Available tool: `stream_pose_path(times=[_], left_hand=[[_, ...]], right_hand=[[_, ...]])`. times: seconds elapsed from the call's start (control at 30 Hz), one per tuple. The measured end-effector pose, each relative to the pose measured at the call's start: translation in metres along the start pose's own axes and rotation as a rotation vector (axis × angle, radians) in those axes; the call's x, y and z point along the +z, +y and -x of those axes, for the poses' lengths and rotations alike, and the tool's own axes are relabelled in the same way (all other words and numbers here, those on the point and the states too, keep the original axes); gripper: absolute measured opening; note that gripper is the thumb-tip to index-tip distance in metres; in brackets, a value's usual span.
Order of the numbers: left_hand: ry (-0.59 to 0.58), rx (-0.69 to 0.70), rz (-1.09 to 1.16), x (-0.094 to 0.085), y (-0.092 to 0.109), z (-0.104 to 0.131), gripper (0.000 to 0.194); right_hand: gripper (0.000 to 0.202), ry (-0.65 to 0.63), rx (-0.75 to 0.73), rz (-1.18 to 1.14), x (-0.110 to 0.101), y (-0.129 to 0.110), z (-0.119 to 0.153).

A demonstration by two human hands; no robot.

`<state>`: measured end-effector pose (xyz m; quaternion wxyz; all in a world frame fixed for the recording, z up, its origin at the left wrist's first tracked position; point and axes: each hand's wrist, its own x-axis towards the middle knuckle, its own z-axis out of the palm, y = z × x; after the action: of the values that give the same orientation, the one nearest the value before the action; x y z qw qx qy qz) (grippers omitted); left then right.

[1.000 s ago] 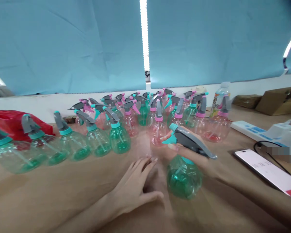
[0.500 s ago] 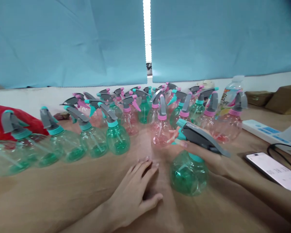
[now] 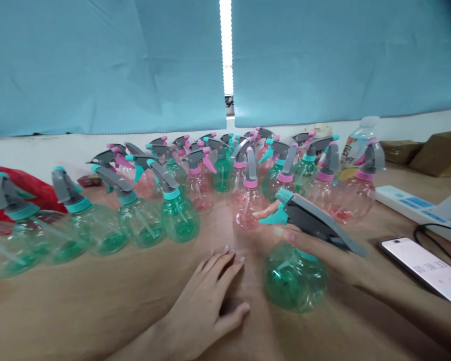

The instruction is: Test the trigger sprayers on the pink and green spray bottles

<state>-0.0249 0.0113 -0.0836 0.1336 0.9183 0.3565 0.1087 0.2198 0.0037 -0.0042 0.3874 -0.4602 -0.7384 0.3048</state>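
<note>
My right hand (image 3: pixel 304 240) is wrapped round the neck of a green spray bottle (image 3: pixel 291 281), below its grey and turquoise trigger head. The round see-through body hangs under the fingers, slightly tilted; whether its base touches the table I cannot tell. Palm down on the wooden table (image 3: pixel 128 301), my left hand (image 3: pixel 206 296) lies with its fingers spread and nothing in it. Just beyond the held bottle stands a pink spray bottle (image 3: pixel 246 208). A green spray bottle (image 3: pixel 180 218) stands upright ahead of my left hand.
Several more green and pink spray bottles crowd the back and left. At right lie a phone (image 3: pixel 424 268) showing a timer, a white power strip (image 3: pixel 417 200) and a black cable (image 3: pixel 436 245). Behind them are a drink bottle (image 3: pixel 355 145) and brown packages (image 3: pixel 441 155). A red bag (image 3: pixel 30 188) is far left.
The held spray bottle has shifted slightly right and down with my right hand, its head tilting a little more. My left hand stays flat on the table. The view has shifted slightly.
</note>
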Motion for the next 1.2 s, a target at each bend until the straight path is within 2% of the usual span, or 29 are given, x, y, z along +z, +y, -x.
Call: stream_pose_path(times=[0.1, 0.3, 0.63, 0.83, 1.0, 1.2], left_hand=[[-0.01, 0.0, -0.008, 0.0, 0.0, 0.0, 0.06], [0.012, 0.003, 0.022, 0.0, 0.001, 0.0, 0.06], [-0.011, -0.009, 0.001, -0.002, 0.003, 0.0, 0.054], [-0.037, -0.009, -0.021, -0.003, 0.002, -0.001, 0.055], [-0.03, -0.007, -0.022, -0.003, 0.003, -0.001, 0.055], [-0.054, -0.006, -0.064, -0.004, 0.004, -0.002, 0.055]], right_hand=[[0.019, 0.048, 0.071, -0.125, 0.002, -0.001, -0.001], [0.017, 0.035, 0.062, -0.253, 0.004, 0.0, -0.004], [0.02, 0.019, 0.072, -0.316, 0.008, 0.017, 0.001], [0.014, 0.126, 0.092, -0.253, 0.01, 0.01, 0.002], [0.013, 0.088, 0.033, -0.259, 0.009, 0.008, 0.001], [0.012, 0.093, 0.053, -0.261, 0.008, 0.011, 0.001]])
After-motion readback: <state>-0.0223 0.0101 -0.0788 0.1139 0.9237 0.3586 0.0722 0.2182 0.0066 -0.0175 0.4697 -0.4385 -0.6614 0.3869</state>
